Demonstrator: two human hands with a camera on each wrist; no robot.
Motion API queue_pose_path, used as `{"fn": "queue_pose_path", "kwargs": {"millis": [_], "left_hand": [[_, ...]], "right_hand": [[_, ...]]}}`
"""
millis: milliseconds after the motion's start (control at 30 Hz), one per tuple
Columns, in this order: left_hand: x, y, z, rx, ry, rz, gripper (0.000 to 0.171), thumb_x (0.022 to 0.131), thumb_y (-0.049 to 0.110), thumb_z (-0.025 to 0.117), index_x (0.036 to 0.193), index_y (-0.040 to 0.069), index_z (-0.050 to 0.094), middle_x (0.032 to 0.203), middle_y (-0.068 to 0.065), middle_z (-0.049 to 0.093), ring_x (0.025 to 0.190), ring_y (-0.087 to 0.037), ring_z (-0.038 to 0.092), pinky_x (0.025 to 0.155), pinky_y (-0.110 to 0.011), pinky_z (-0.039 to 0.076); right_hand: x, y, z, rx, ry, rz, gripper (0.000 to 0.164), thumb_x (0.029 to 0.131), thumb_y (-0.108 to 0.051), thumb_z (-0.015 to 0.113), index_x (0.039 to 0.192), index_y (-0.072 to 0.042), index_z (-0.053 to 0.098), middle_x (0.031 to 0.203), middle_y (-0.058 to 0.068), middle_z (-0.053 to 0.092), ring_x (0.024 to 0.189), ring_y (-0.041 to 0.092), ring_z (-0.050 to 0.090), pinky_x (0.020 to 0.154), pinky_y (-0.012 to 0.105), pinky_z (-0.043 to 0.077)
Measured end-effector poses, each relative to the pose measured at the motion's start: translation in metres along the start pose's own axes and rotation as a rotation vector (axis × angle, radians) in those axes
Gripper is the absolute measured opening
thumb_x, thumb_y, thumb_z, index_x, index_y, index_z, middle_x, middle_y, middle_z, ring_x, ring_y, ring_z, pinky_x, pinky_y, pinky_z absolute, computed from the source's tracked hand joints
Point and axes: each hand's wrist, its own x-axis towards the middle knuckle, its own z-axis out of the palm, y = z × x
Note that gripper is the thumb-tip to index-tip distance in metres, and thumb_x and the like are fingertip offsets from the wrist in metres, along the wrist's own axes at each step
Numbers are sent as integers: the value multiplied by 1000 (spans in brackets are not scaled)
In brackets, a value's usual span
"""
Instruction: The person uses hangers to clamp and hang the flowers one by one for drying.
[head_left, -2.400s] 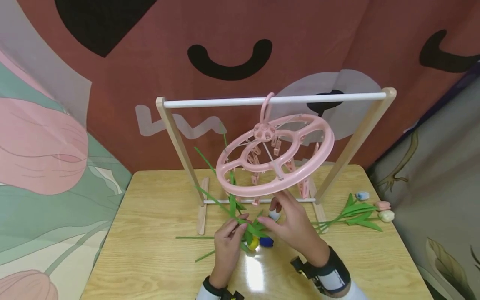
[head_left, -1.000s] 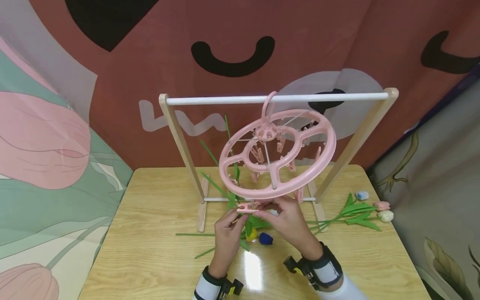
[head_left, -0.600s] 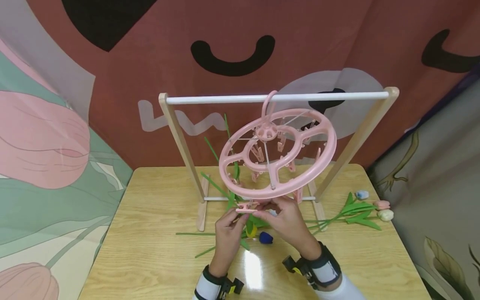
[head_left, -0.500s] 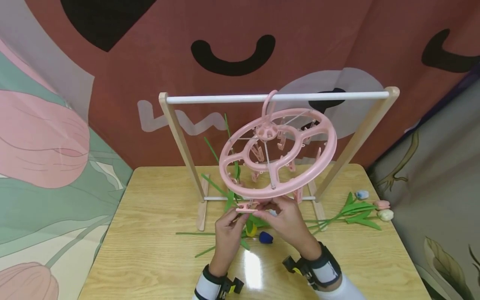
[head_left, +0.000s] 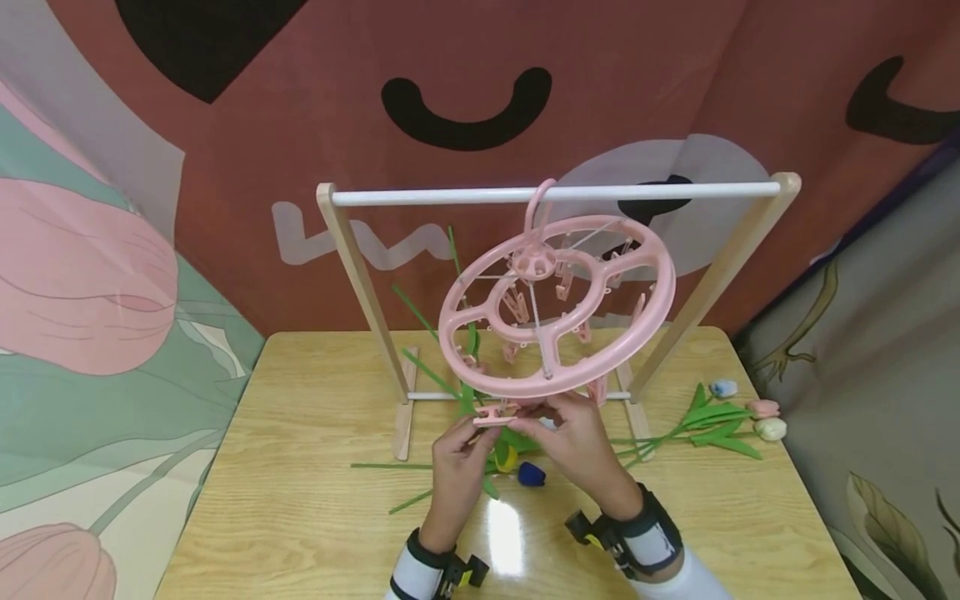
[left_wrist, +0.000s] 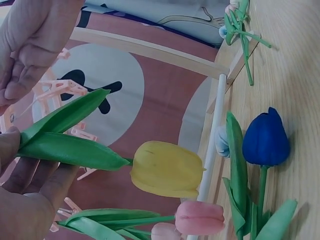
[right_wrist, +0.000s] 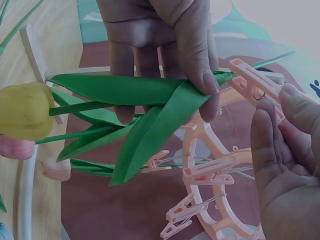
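My left hand pinches the stem of a yellow tulip just above its green leaves. The flower points downward. The thumb and fingertips of my right hand pinch a pink clothespin, and the tulip's stem passes right at its jaws. That clothespin belongs to a round pink drying hanger, below its front rim. Behind the held flower, a pink tulip hangs head down, with a paler one near a clip. A blue tulip lies on the table under my hands.
The hanger hooks over the white bar of a wooden stand. More clothespins dangle from it. Light blue, pink and white tulips lie at the table's right. Loose green stems reach left under my hands.
Since the earliest frame, my right hand has taken hold of a clothespin, and my left hand has brought the tulip stem up to it. Over the last half second both hands barely move.
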Motion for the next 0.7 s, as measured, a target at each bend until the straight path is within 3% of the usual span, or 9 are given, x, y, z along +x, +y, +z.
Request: {"fn": "queue_pose_path", "kwargs": {"millis": [300,533,700], "left_hand": [[0,0,0,3,5,-5,19,98,6,69,116,3,76,112,-13,76,106,-14,72,85,-31,65],[-1,1,0,-26,14,-30,23,97,2,68,119,0,74,115,-17,74,105,-13,71,85,-29,64],[0,1,-4,-41,23,-34,23,97,2,68,120,0,73,119,-19,73,106,-16,72,87,-30,64]], "right_hand": [[-1,0,0,-19,-3,-1,37,79,8,83,112,-1,70,99,12,72,85,19,72,77,23,64],[-4,3,0,3,-61,37,40,81,8,82,117,0,66,99,11,70,89,18,69,81,28,64],[-12,11,-3,-44,-119,55,47,86,2,80,128,-6,62,108,9,71,92,21,69,79,32,64]]}}
